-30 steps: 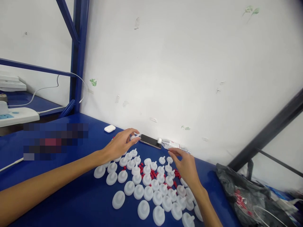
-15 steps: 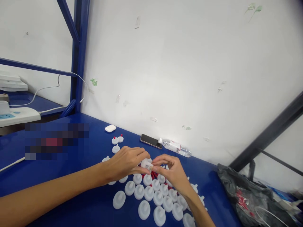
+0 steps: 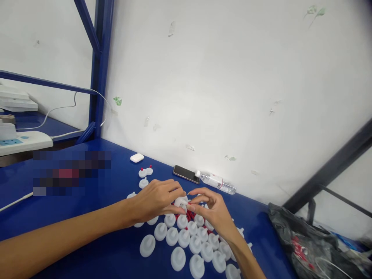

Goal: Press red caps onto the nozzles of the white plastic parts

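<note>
My left hand (image 3: 162, 197) is closed round a white plastic nozzle cap (image 3: 180, 201), a round cap with a thin spout. The spout points toward my right hand (image 3: 210, 207), whose thumb and finger pinch at its tip. A bit of red, which looks like a small red tip cap, shows between these fingertips; they partly hide it. Beneath and in front of both hands many similar white nozzle caps (image 3: 184, 238) stand on the blue table (image 3: 116, 248), spouts up. Small red tip caps (image 3: 190, 215) lie in a heap among them, partly covered by my hands.
At the back are two nozzle caps with red tips (image 3: 142, 173), a white case (image 3: 136, 157), a phone (image 3: 186, 174) and a clear bottle (image 3: 216, 181) lying against the wall. A dark plastic bag (image 3: 286, 228) sits at the right. A power strip (image 3: 31, 141) is at the left.
The right fingers have shifted slightly at the spout's tip, and red now shows between them. The left hand keeps its hold on the nozzle cap. The view has shifted a little.
</note>
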Available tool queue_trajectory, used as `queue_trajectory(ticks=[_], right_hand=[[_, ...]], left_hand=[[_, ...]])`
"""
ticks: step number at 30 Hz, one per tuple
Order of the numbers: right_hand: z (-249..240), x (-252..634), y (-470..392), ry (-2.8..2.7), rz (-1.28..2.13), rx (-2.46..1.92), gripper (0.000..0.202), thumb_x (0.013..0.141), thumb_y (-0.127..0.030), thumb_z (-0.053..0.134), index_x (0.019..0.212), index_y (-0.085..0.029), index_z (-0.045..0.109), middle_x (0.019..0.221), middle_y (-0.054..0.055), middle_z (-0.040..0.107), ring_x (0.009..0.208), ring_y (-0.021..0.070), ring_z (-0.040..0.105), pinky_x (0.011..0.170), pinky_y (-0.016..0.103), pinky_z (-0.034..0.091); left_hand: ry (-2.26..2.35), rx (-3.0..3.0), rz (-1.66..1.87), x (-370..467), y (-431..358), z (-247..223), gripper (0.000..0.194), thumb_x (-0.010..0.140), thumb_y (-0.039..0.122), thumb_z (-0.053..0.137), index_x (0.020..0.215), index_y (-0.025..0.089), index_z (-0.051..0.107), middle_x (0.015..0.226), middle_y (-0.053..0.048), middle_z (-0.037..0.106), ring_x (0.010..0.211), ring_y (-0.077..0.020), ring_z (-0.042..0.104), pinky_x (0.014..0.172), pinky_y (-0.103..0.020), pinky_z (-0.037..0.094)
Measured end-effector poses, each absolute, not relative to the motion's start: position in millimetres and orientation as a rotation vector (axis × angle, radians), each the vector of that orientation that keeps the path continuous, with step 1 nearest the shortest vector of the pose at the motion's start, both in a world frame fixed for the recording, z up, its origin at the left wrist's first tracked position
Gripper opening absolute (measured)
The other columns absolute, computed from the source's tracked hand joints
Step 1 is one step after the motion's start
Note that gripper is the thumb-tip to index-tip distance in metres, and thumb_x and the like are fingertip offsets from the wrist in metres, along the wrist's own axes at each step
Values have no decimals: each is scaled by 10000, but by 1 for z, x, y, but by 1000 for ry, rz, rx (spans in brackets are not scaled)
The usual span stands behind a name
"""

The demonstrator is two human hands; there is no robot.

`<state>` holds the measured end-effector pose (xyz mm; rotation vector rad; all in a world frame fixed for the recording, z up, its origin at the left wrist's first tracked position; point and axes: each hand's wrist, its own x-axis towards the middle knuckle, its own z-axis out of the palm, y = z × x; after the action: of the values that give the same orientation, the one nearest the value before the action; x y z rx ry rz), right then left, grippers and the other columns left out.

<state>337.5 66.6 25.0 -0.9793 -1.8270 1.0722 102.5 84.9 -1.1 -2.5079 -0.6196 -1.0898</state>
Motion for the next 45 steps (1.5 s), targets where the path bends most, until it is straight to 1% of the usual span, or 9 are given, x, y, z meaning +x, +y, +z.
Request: queue_trajectory(ticks=[7, 12, 14, 18, 23, 32, 36, 40, 45], right_hand=[[23, 337, 67, -1817, 1178, -903, 328, 759, -333, 890, 1020, -236, 718, 788, -1, 752, 741, 175, 677, 758, 304, 527], [23, 338, 62, -1816, 1373, -728, 773, 740, -322, 904, 1412, -373, 527, 1291, 42, 624, 1073, 209, 645, 969, 369, 513], [23, 337, 58, -1825, 1527, -659, 851, 745, -359, 894, 1481, -372, 467, 1346, 66, 616, 1188, 247, 622, 1031, 410, 487], [24, 331, 52, -1790, 1700, -655, 741, 720, -396, 892, 1394, -311, 595, 1089, 45, 741, 1011, 266, 709, 958, 426, 540], [24, 326, 49, -1844, 1516, -742, 385, 723, -320, 879, 1098, -293, 797, 944, 11, 778, 870, 266, 722, 828, 363, 574], [23, 326, 52, -1825, 1457, -799, 324, 725, -319, 876, 1032, -231, 826, 781, -2, 765, 564, 147, 617, 515, 253, 472], [23, 325, 53, -1803, 1524, -803, 485, 684, -350, 926, 1128, -211, 789, 892, 24, 776, 718, 181, 687, 668, 285, 546], [27, 328, 54, -1815, 1406, -817, 585, 809, -490, 829, 1316, -244, 671, 1093, 76, 760, 985, 247, 716, 871, 371, 564], [31, 338, 62, -1761, 1037, -976, 457, 989, -597, 548, 1250, -240, 660, 1151, 111, 738, 962, 233, 713, 765, 321, 557]], left_hand=[[-554, -2527, -1154, 102, 82, -2, 393, 982, 551, 552, 1082, 174, 602, 938, -32, 699, 754, -158, 652, 515, -287, 374], [-494, -2588, -1233, 107, 79, -5, 439, 919, 581, 638, 1121, 196, 583, 1048, -47, 683, 910, -182, 636, 671, -269, 489], [-474, -2581, -1263, 111, 75, -6, 460, 918, 598, 628, 1146, 201, 583, 1155, -89, 633, 998, -214, 599, 729, -285, 508], [-470, -2509, -1279, 114, 67, -4, 362, 970, 540, 583, 1137, 219, 574, 1205, -110, 542, 992, -223, 555, 707, -290, 492], [-448, -2473, -1247, 113, 65, -4, 271, 1021, 458, 541, 1142, 216, 555, 1152, -98, 555, 928, -201, 550, 702, -293, 474], [-496, -2492, -1148, 113, 65, -2, 272, 1021, 421, 547, 1223, 240, 559, 1137, -96, 578, 891, -203, 561, 687, -295, 463], [-469, -2527, -1100, 114, 65, -1, 230, 1019, 321, 529, 1204, 192, 576, 1128, -118, 592, 915, -225, 558, 717, -325, 487], [-574, -2536, -1146, 109, 73, 5, 226, 1014, 257, 533, 1218, 178, 592, 1111, -113, 608, 971, -234, 562, 848, -373, 504], [-1066, -2568, -1114, 85, 104, 11, 263, 986, 316, 585, 1210, 189, 639, 1151, -117, 630, 1056, -289, 571, 932, -467, 484]])
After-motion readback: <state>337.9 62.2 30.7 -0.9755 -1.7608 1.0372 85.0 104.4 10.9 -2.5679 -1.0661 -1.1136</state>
